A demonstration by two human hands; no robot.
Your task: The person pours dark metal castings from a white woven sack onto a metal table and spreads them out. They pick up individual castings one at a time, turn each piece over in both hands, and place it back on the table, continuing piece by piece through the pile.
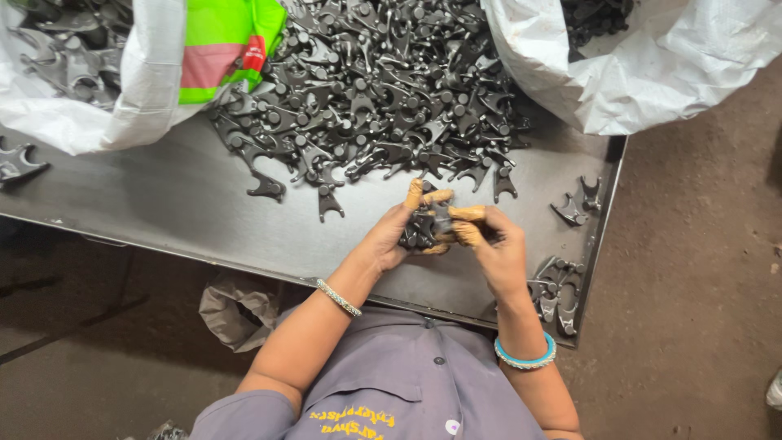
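The left hand (389, 236) and right hand (489, 240) together grip a dark metal fork part (423, 226) above the desk (179, 204). A heap of like parts (375, 90) lies just beyond.

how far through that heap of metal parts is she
Done: a few dark forked metal parts lie apart at the steel table's right edge. In hand: left hand and right hand hold one part. Left: the big heap.

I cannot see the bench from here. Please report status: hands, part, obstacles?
Left hand and right hand both grip one dark forked metal part. Big heap of same parts behind, apart.
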